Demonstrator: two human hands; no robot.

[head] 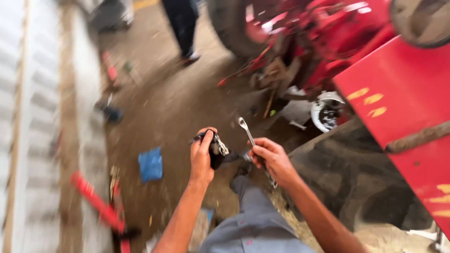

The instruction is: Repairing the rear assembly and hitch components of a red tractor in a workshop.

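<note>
our left hand (pixel 201 157) grips a dark greasy metal part with a shiny fitting (pixel 218 150), our right hand (pixel 272 159) is closed on a silver combination wrench (pixel 247 136) touching it, above the dirt floor (pixel 178 107); work looks midway.

A silver metal spanner (pixel 247 133) and black greasy part (pixel 216 152) against brown dirt floor (pixel 173 107); bright red tractor bodywork (pixel 398 89), blue crumpled cloth (pixel 150 164), grey trousers (pixel 255 220).

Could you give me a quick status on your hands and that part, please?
Left hand gripping dark metal part. Right hand holding wrench against it. Large tyre close at right.
</note>
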